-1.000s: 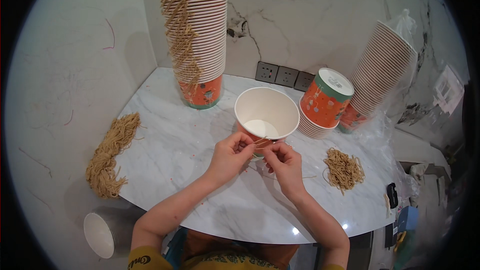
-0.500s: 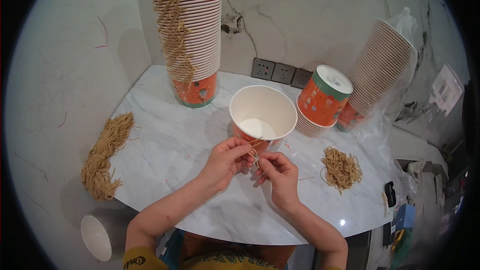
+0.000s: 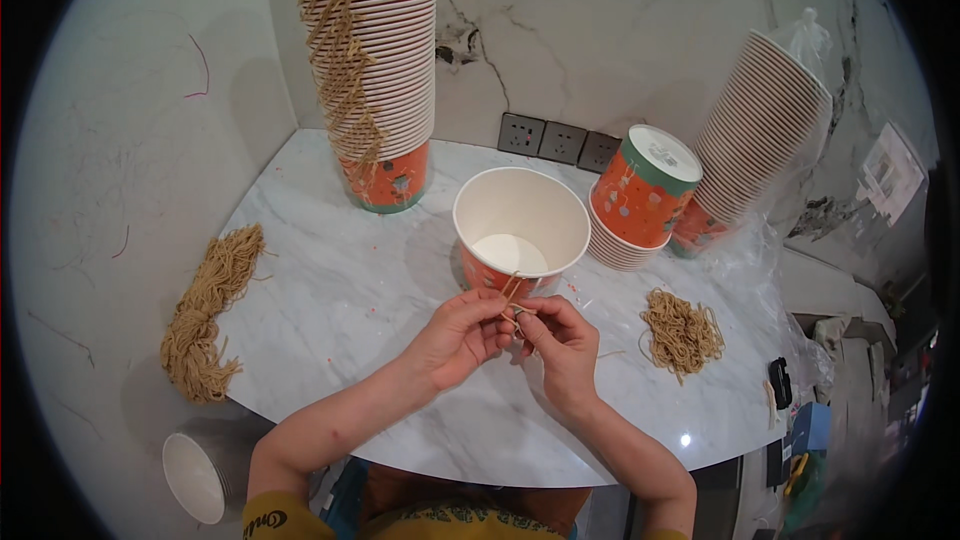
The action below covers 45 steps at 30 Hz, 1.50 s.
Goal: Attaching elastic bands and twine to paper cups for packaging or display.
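Thumb and fingers of my left hand (image 3: 463, 335) pinch a thin tan cord (image 3: 515, 285). My right hand (image 3: 560, 345) grips the same cord close beside it, where a small loop shows between the fingertips. Just beyond both hands stands an upright paper bucket (image 3: 523, 210), white inside and orange outside; the cord's upper end overlaps its front wall. Fingers hide part of the loop, and I cannot tell whether the cord is fastened to the bucket. To the right lies a loose pile of tan cord (image 3: 683, 332). A thicker bundle of cord (image 3: 210, 315) rests at the left edge.
A tall stack of buckets (image 3: 385, 70) with cords hanging down its side stands back left. Upside-down buckets (image 3: 650, 190) and a leaning stack in clear plastic (image 3: 762, 125) occupy the right. Below the table's left edge are more buckets (image 3: 193, 477). A black object (image 3: 779, 383) sits at the right edge.
My hands have drawn closer together, and the loop between the fingertips looks smaller. The whole view has shifted slightly; the buckets and cord piles stay in place.
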### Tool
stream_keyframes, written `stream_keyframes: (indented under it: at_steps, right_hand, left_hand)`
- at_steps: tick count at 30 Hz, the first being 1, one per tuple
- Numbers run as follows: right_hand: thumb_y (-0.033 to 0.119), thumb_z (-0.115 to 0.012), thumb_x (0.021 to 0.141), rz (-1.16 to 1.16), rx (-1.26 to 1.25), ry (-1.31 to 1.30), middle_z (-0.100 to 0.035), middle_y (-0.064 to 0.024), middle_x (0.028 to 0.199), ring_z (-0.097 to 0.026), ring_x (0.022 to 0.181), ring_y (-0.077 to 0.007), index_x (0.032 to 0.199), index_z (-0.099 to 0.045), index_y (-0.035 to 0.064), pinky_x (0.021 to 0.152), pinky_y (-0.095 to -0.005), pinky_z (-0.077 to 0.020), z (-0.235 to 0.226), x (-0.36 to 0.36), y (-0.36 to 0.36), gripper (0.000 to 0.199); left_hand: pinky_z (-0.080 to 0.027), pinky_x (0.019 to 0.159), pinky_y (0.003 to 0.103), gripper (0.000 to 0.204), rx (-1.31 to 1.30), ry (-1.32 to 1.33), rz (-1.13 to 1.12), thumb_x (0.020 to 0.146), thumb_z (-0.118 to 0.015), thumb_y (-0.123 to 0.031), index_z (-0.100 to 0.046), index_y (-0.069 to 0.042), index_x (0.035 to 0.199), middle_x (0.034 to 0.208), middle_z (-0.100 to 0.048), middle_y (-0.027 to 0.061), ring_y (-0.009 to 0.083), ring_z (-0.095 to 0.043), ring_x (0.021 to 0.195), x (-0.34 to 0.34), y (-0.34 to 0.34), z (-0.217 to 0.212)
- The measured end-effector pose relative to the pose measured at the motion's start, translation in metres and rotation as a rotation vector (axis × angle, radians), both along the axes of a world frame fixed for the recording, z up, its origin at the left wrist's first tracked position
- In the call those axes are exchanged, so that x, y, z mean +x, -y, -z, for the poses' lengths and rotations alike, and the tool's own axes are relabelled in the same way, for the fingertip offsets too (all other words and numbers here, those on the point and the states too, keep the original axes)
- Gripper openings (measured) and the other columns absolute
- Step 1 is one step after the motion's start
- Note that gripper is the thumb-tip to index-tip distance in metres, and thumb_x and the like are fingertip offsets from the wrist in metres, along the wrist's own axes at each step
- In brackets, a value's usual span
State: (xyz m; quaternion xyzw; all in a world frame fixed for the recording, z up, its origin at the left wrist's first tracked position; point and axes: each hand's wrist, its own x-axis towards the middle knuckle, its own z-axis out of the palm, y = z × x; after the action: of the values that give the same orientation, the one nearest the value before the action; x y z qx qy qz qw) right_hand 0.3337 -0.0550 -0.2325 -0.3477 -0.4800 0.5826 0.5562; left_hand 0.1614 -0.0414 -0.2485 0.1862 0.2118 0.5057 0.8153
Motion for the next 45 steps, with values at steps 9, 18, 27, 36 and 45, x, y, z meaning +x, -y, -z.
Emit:
stream_keyframes:
  at_steps: [9,18,27,36,45]
  right_hand:
    - [0.0,-0.07,0.095,0.041,0.2,0.041,-0.061,-0.0026,0.103,-0.062,0.086,-0.0087,0.107,-0.072,-0.0002,0.074,-0.0219,-0.0485,0.0,-0.002,0.0,0.012]
    - [0.0,-0.07,0.093,0.116,0.367,0.284,-0.059,-0.0039,0.099,-0.06,0.081,-0.0098,0.104,-0.072,0.0004,0.071,-0.0237,-0.0488,-0.004,-0.002,-0.001,0.011]
    - [0.005,-0.064,0.098,-0.003,0.285,0.268,-0.059,-0.0046,0.096,-0.061,0.077,-0.0097,0.098,-0.062,-0.0006,0.07,-0.0244,-0.049,-0.008,0.0,0.002,0.006]
    - [0.007,-0.063,0.099,-0.017,0.153,0.2,-0.065,-0.0011,0.092,-0.06,0.078,-0.007,0.098,-0.061,0.0015,0.072,-0.0244,-0.0489,-0.002,0.007,0.0,0.006]
    - [0.008,-0.062,0.102,-0.036,0.213,0.237,-0.062,0.0012,0.093,-0.057,0.08,-0.0046,0.101,-0.061,0.0016,0.071,-0.0212,-0.0476,-0.004,0.005,0.004,0.007]
  left_hand:
    - [-0.058,0.073,0.027,0.01,0.015,0.002,0.087,0.1,-0.063,-0.013,-0.063,-0.006,0.107,0.093,-0.069,0.0031,0.0128,-0.067,0.081,0.006,0.005,-0.001]
    - [-0.057,0.072,0.031,0.009,0.066,-0.197,-0.044,0.102,-0.056,-0.007,-0.061,-0.005,0.108,0.093,-0.068,0.0069,0.015,-0.066,0.078,0.013,0.015,-0.01]
    - [-0.054,0.076,0.028,0.011,0.12,-0.286,-0.081,0.097,-0.061,-0.006,-0.062,-0.005,0.109,0.092,-0.068,0.0036,0.0127,-0.066,0.082,0.009,0.018,-0.015]
    - [-0.052,0.074,0.03,0.006,0.141,-0.212,-0.011,0.097,-0.063,-0.013,-0.063,-0.008,0.1,0.094,-0.068,0.0041,0.0138,-0.064,0.082,0.003,0.016,-0.021]
    - [-0.051,0.071,0.027,0.005,0.072,-0.152,-0.06,0.099,-0.063,-0.013,-0.064,-0.008,0.101,0.091,-0.067,0.0019,0.0112,-0.062,0.081,0.002,0.014,-0.019]
